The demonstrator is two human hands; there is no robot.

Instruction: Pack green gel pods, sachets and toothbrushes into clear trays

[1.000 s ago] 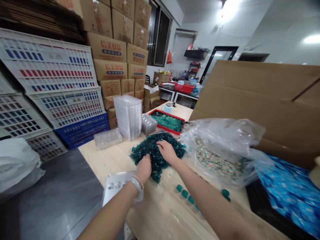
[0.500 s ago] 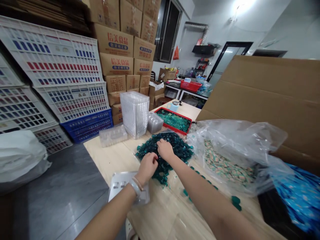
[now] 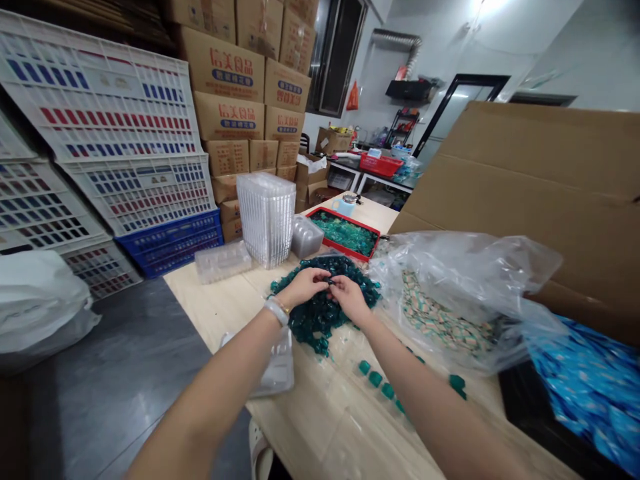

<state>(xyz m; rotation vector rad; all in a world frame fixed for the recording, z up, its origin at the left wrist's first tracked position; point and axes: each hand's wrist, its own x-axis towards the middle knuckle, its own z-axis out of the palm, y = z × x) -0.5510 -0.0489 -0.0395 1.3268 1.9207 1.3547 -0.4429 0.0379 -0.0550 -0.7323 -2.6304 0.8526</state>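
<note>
Glossy dark green, jelly-like pieces form a pile on the wooden table. Over it, the fingertips of my left hand and my right hand meet in a pinch around a small dark green piece. Its exact shape is mostly hidden by the fingers. Below my left forearm lies a clear plastic tray, partly covered by the arm. Near my right forearm, several separate green pieces sit in a row on the tabletop.
Behind the pile stand stacked clear trays and a red-rimmed tray of green pieces. To the right are a clear plastic bag with small wrapped-looking pieces and a black bin of blue packets. Crates rise at left.
My hands have come together over the pile, my left moving up and right, my right slightly rightward. Their fingertips now meet at one small piece. The view has shifted slightly.
</note>
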